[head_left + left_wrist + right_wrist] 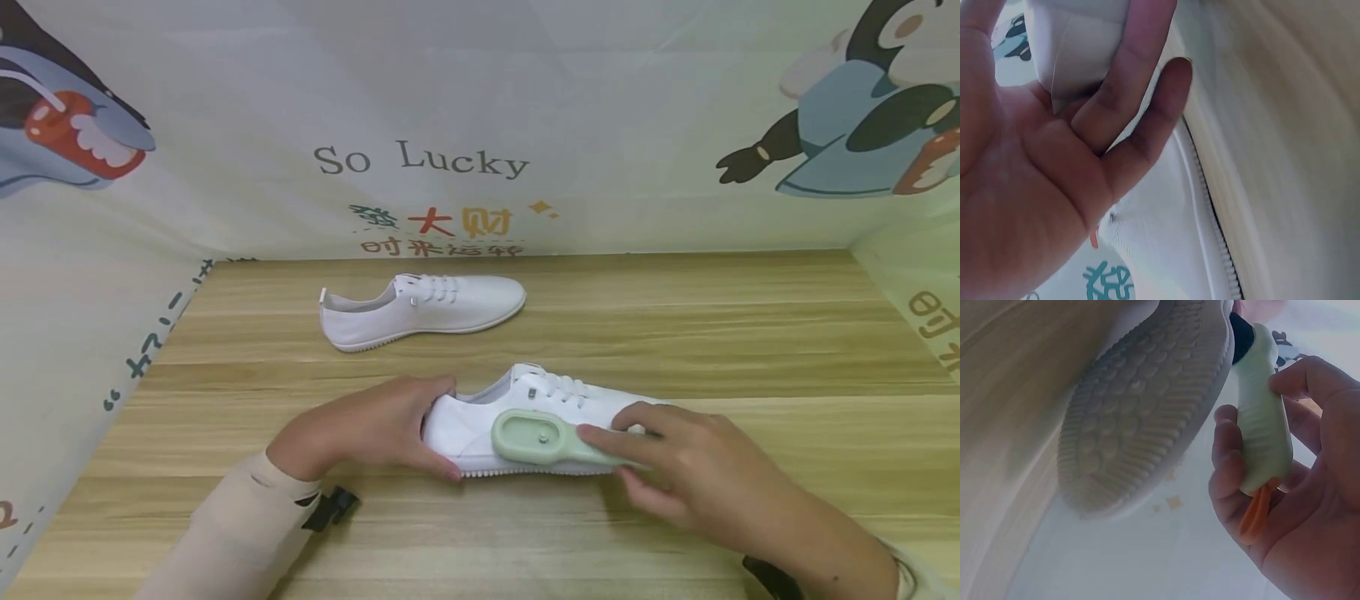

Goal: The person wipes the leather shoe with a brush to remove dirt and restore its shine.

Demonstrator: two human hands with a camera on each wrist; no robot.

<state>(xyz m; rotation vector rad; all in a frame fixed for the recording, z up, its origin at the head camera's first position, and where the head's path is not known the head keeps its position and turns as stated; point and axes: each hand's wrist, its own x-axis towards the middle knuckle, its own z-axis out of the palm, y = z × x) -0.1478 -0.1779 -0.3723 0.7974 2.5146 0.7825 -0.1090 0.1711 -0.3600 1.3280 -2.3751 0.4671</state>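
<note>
A white lace-up shoe [468, 417] rests on the wooden table, its toe pointing right. My left hand [367, 423] grips its heel from the left, fingers and thumb on opposite sides, as the left wrist view shows close up around the heel [1079, 50]. My right hand [697, 467] holds a light green brush [528, 437] by its handle. The oval head lies against the near side of the shoe. In the right wrist view, fingers and thumb wrap the ribbed handle [1263, 425], with an orange loop [1257, 515] at its end. The shoe's textured sole [1141, 419] shows there too.
A second white lace-up shoe [450, 307] stands farther back on the table [712, 325], toe also to the right. Printed white cloth [622, 125] forms the back and sides around the tabletop. A black strap end [332, 508] hangs by my left wrist.
</note>
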